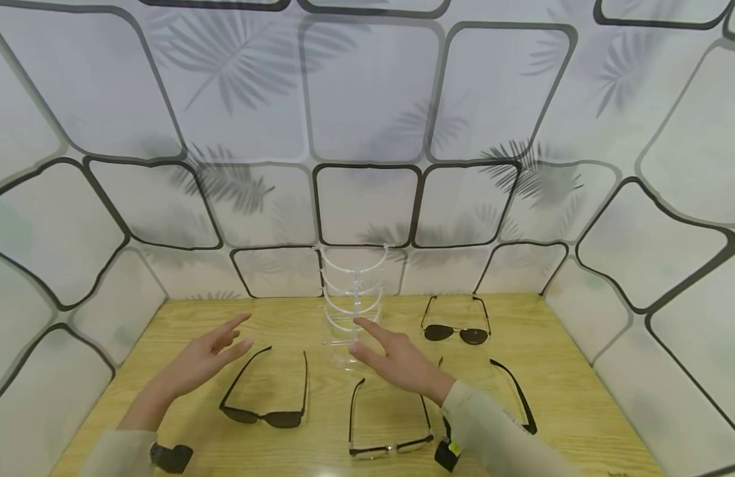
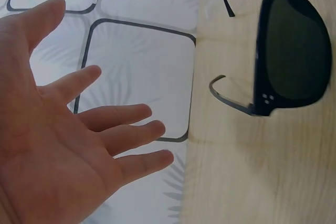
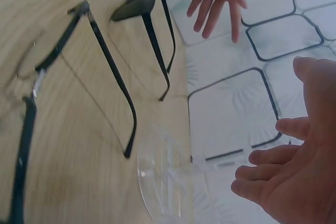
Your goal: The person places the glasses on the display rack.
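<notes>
My left hand [image 1: 195,361] hovers over the left part of the table with fingers spread, holding nothing. To its right lie black sunglasses [image 1: 284,419], temples unfolded; one dark lens [image 2: 296,51] fills the right of the left wrist view. My right hand [image 1: 400,363] is extended in the air, empty, its fingertips overlapping the clear tiered glasses stand [image 1: 357,291] in the head view; I cannot tell whether they touch. Below that hand are clear-lens eyeglasses [image 1: 367,452] with dark frames. The right wrist view shows the right hand [image 3: 294,177] with loosely extended fingers beside the stand [image 3: 163,177].
Thin-framed sunglasses [image 1: 439,332] lie at the back right. Another black-framed pair [image 1: 518,391] is partly hidden by my right forearm. Patterned walls [image 1: 367,205] enclose the wooden table [image 1: 189,318] at the back and sides. A black device [image 1: 172,458] sits on my left wrist.
</notes>
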`<state>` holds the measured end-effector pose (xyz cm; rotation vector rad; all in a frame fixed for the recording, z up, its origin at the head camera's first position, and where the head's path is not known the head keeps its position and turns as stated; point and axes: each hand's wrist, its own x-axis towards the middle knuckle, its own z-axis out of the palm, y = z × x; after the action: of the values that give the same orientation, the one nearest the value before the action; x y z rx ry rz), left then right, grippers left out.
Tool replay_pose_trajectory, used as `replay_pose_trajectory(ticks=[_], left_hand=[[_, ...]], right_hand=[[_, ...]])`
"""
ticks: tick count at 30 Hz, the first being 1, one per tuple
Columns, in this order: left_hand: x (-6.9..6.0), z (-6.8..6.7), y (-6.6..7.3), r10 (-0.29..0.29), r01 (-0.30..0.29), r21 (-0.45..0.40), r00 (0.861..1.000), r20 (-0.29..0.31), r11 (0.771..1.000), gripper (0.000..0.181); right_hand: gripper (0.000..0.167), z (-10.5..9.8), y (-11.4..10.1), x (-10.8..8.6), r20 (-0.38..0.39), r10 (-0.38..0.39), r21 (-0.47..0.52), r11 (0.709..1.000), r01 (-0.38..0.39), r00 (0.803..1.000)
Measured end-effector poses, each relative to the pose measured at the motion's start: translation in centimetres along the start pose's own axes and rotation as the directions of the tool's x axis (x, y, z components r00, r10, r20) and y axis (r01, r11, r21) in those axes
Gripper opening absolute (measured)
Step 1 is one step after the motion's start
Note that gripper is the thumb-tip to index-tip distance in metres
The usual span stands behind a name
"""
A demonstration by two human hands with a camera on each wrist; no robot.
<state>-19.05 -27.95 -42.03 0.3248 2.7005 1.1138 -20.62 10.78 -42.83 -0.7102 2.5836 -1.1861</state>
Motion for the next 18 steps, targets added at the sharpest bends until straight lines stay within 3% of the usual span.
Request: replay_pose_trajectory(ticks=[6, 12, 18], left_hand=[[-1.1, 0.4, -1.3, -0.046, 0.047, -0.045, 0.998, 0.03, 0.998, 0.069], [-1.9, 1.0, -2.7, -0.037, 0.044, -0.11, 0.998, 0.059, 0.993, 0.062], [-2.5, 1.7, -3.7, -0.021, 0.027, -0.129, 0.999, 0.046, 0.991, 0.06]], right_hand=[[0.061, 2.1, -0.4, 0.3, 0.018, -0.019, 0.116, 0.993, 0.017, 1.0], [0.053, 4.3, -0.6, 0.5, 0.048, -0.016, 0.199, 0.98, 0.006, 0.999], [0.048, 6.1, -0.5, 0.7, 0.067, -0.011, 0.259, 0.966, -0.006, 0.998]])
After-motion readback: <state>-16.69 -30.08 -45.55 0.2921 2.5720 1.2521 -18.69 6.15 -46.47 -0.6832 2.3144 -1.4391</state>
